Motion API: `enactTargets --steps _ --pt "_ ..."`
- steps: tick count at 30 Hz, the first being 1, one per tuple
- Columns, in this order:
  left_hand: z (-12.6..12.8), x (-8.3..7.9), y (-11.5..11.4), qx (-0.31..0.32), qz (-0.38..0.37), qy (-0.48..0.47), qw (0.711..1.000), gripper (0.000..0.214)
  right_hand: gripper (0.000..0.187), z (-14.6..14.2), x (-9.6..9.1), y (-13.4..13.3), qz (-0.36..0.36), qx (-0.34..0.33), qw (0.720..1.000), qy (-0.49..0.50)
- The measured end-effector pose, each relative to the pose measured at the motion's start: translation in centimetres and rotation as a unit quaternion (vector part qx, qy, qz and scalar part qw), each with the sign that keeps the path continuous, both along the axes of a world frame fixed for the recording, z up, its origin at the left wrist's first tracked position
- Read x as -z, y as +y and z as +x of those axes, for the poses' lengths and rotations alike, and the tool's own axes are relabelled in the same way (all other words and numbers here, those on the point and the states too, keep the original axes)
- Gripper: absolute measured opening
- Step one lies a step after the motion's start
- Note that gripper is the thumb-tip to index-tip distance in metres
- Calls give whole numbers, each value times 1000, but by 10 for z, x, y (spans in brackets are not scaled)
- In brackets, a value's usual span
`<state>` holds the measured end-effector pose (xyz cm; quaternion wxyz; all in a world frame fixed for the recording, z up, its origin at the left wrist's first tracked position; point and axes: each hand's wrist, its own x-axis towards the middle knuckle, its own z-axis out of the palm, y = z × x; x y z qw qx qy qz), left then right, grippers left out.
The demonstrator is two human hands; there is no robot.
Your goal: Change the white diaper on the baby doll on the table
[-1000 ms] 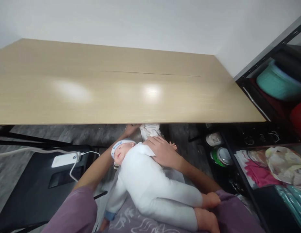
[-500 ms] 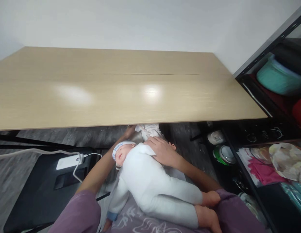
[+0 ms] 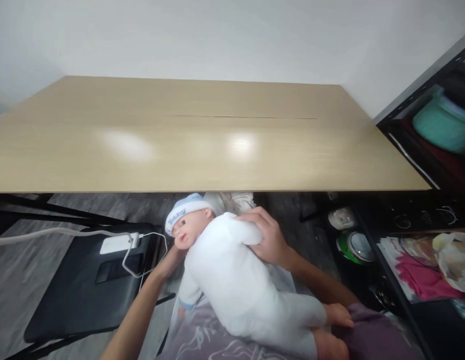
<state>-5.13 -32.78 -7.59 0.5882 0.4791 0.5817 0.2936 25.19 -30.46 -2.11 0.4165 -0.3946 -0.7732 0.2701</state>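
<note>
**A:** How is the right hand (image 3: 269, 241) set?

**B:** Its forearm comes in from the lower right with the wrist bent. The fingers are curled tight over the padded upper sleeve of the soft-bodied baby doll (image 3: 228, 280) in a white fleece suit.

**A:** And the left hand (image 3: 173, 257)?

**B:** The bare forearm rises from the bottom edge, and the hand sits under the doll's chin. It is mostly hidden, so I cannot tell its grip. The two hands are apart, one on each side of the chest.

**A:** Where does the doll lie?

**B:** It lies tilted across the lap, on a mauve cloth with white line print (image 3: 202, 340). Its smooth vinyl face and ribbed white-and-blue cap are just below the edge of the glossy pale wood-grain tabletop (image 3: 217, 150).
</note>
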Motion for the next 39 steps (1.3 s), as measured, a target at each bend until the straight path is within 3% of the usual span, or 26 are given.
enactTargets --steps 4,7,10,13,17,25,31,35,39 --pt "-21 -1 -51 29 27 -3 999 93 33 16 -4 -2 20 104 993 45" --pt "-16 -20 -56 84 104 55 989 99 32 32 -9 -1 27 154 986 62" --pt "-3 -48 -32 114 163 88 976 71 34 52 -21 0 -38 158 987 -9" --pt "6 -71 2 147 201 105 963 51 30 75 -37 3 -92 185 968 -144" --pt "9 -88 49 186 233 160 941 51 26 101 -50 14 -76 224 932 -276" --pt "4 -95 119 211 285 239 904 51 25 129 -44 44 -34 208 940 -268" --pt "1 -98 159 183 306 347 867 52 30 136 -28 79 50 252 903 -345" --pt "-5 -97 185 167 313 450 820 50 36 144 -18 109 124 261 879 -378" --pt "-14 -91 208 138 350 495 783 59 35 147 -11 136 96 263 882 -380"
